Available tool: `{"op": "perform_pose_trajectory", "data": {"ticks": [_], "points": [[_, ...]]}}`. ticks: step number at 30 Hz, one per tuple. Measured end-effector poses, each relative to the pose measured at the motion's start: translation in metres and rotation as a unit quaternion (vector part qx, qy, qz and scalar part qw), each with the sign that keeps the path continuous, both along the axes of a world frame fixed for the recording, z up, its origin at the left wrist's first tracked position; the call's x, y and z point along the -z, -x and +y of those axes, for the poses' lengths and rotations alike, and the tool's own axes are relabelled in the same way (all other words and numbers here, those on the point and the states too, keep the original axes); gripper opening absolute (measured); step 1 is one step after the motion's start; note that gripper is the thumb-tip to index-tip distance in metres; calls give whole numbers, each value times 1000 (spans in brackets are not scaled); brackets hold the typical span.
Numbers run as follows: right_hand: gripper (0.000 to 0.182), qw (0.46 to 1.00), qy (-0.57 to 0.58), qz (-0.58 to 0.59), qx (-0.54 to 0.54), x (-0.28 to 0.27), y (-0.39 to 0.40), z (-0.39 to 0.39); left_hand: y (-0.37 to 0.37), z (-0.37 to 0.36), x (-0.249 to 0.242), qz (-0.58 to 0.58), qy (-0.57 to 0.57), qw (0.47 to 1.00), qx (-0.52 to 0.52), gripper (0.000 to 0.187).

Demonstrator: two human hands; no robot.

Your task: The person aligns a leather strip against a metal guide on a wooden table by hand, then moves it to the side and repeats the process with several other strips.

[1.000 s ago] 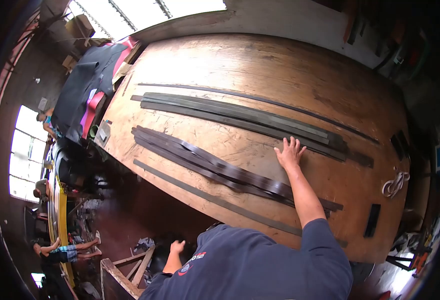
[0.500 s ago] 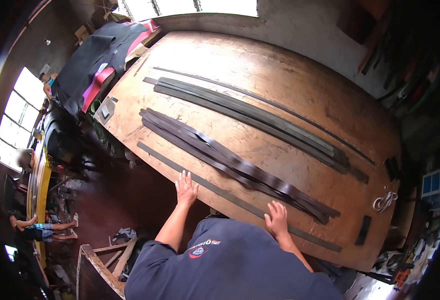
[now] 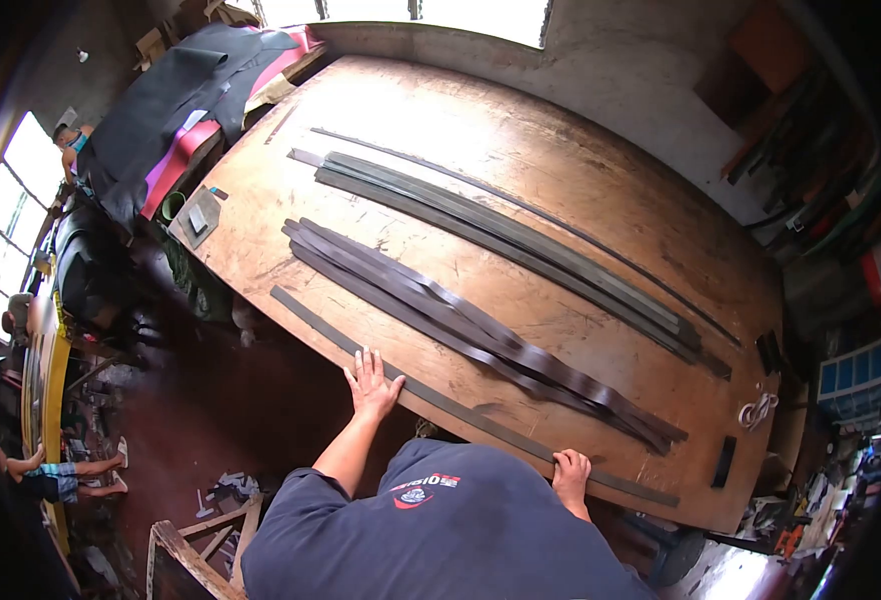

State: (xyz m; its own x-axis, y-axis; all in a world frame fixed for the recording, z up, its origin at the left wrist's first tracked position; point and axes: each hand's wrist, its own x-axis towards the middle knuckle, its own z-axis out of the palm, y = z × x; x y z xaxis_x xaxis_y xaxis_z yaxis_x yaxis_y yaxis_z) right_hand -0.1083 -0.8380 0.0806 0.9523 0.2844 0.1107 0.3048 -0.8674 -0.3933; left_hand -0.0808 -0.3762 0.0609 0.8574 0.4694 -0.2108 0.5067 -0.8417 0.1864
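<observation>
Left hand (image 3: 372, 384) flat on the near edge of the wooden surface (image 3: 581, 180), fingers spread and gripping nothing, pressed right beside the single strip (image 3: 441, 400) running along that edge. Right hand (image 3: 572, 471) further along the same edge, fingers curled over the rim and onto the strip; whether pinching it or only pressing cannot be told. Strip long, thin, dark, lying flat: probably leather or rubber, so limp, light, likely to sag and twist when lifted; best taken at two well-separated points or drawn along by one end. Just beyond, toward the middle, a bundle of dark glossy strips (image 3: 481, 335), overlapping and slightly twisted, near enough to snag. Further back, a neater stack of grey strips (image 3: 521, 245) and one thin strip (image 3: 561, 225) behind it. At the right corner, a coil of white cord (image 3: 758, 410) and small dark offcuts (image 3: 725, 461). Off the far left corner, piled dark and pink sheet material (image 3: 176, 110).
</observation>
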Motion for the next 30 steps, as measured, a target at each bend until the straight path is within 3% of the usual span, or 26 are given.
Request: {"op": "perform_pose_trajectory", "data": {"ticks": [4, 7, 11, 17, 19, 24, 30], "points": [[21, 1000, 11, 23, 9, -5, -3, 27, 9, 36, 26, -78, -29, 996, 14, 74], [22, 998, 30, 51, 31, -10, -4, 34, 5, 57, 26, -104, -15, 994, 35, 68], [26, 996, 23, 59, 64, -25, -15, 51, -26, 80, 16, -239, -1, 971, 30, 63], [33, 999, -24, 10, 42, -16, -89, 105, -99, 71, 8, -263, 34, 956, 127, 52], [35, 999, -37, 14, 13, -13, -115, 126, -113, 62, 12, -253, 84, 935, 235, 44], [41, 998, 48, 45, 17, -17, -138, 161, -124, 54, -6, -269, 85, 932, 227, 34], [28, 998, 53, 32, 8, -12, -147, 151, -128, 61, -7, -282, 95, 923, 245, 33]]}}
